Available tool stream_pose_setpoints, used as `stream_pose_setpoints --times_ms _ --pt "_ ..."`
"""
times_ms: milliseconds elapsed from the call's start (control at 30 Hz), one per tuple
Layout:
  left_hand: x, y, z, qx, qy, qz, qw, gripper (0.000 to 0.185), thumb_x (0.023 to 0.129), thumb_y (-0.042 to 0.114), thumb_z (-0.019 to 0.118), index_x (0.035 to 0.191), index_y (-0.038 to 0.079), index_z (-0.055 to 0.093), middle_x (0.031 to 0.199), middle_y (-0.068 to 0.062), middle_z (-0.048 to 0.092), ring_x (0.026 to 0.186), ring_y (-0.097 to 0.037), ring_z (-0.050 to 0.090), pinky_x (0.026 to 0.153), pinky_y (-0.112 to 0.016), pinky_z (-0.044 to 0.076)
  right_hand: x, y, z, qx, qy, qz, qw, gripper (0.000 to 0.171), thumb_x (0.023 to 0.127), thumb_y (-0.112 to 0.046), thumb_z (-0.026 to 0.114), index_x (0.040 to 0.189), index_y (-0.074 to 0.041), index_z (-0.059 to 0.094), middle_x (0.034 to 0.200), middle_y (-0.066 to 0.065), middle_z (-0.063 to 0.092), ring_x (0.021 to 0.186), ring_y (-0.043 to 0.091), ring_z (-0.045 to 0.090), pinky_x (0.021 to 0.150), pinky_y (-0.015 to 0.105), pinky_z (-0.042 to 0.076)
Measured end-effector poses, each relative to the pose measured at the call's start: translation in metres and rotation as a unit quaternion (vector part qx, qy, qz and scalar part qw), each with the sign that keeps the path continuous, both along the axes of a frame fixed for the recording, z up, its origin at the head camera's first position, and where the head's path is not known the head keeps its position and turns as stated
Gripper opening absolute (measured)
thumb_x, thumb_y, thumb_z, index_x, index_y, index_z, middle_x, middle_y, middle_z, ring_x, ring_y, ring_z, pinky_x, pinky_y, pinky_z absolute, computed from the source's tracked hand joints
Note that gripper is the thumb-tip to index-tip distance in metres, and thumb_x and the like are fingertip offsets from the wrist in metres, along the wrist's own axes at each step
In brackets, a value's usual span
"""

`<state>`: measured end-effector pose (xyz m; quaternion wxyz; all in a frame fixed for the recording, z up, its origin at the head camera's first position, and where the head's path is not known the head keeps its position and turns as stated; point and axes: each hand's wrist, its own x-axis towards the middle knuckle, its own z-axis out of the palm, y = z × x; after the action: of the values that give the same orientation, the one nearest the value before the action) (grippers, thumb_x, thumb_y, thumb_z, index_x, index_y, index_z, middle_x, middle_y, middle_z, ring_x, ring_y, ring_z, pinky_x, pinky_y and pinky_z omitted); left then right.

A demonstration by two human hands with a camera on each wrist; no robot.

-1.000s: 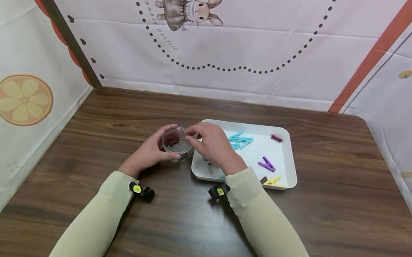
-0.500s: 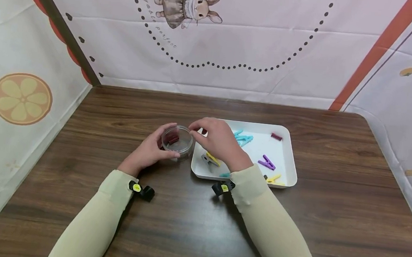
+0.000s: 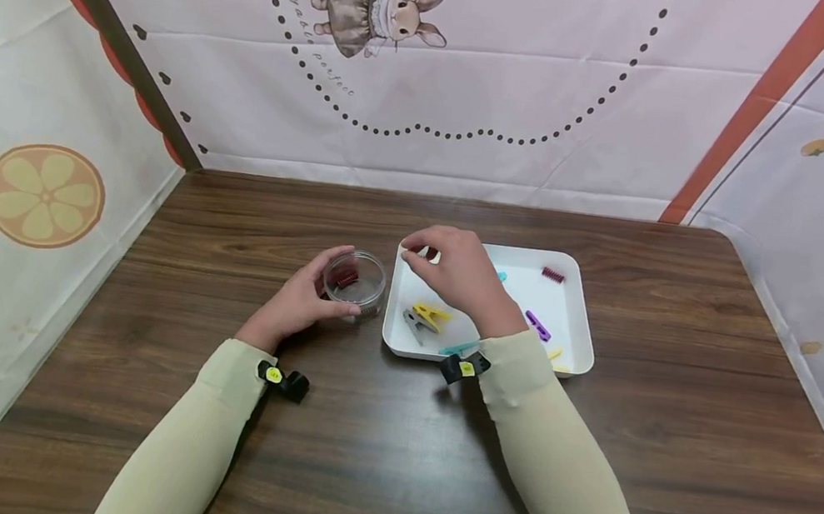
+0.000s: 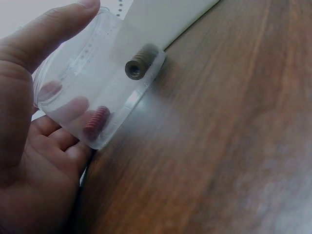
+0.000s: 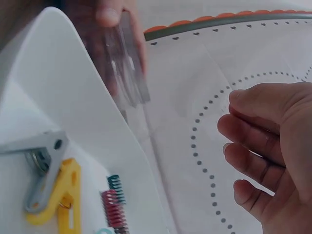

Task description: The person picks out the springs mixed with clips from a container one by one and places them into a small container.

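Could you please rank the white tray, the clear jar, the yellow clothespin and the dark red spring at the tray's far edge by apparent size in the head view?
1. white tray, plainly largest.
2. clear jar, gripped by the left hand.
3. yellow clothespin.
4. dark red spring, smallest; it lies farther from the camera, though the gap looks clear anyway.

A small clear round jar [image 3: 355, 282] stands upright on the wood, cupped between the thumb and fingers of the left hand [image 3: 296, 302]. Inside it a dark red spring [image 4: 96, 121] lies near the fingertips, and a brownish spring [image 4: 138, 65] sits farther from them against the wall
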<state>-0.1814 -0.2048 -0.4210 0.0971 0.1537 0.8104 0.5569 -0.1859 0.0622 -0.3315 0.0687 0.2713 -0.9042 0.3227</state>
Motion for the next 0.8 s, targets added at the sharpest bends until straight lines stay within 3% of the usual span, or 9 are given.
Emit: stream_pose_setpoints --times_ms 300,800 --pt "0.0 -0.001 0.0 -0.009 -0.003 0.005 0.9999 0.09 0.072 0.028 0.087 0.145 0.027 0.036 0.146 -0.006 0.047 0.134 -0.022 0.045 0.114 -0.048 0.032 -0.001 0.01 0.005 -0.024 -0.014 -0.011 1.0 0.019 0.094 -0.025 0.063 0.107 -0.015 0.074 0.099 -0.004 0.072 0.081 0.011 0.062 0.064 0.027 0.046" --pt "0.0 -0.001 0.002 -0.018 -0.009 0.006 0.9998 0.092 0.072 0.028 0.087 0.147 0.027 0.034 0.147 -0.003 0.046 0.135 -0.021 0.044 0.115 -0.047 0.03 -0.004 0.022 0.011 -0.01 -0.043 -0.038 0.998 0.02 0.093 -0.026 0.063 0.107 -0.017 0.073 0.104 -0.002 0.071 0.084 0.013 0.062 0.068 0.03 0.047"
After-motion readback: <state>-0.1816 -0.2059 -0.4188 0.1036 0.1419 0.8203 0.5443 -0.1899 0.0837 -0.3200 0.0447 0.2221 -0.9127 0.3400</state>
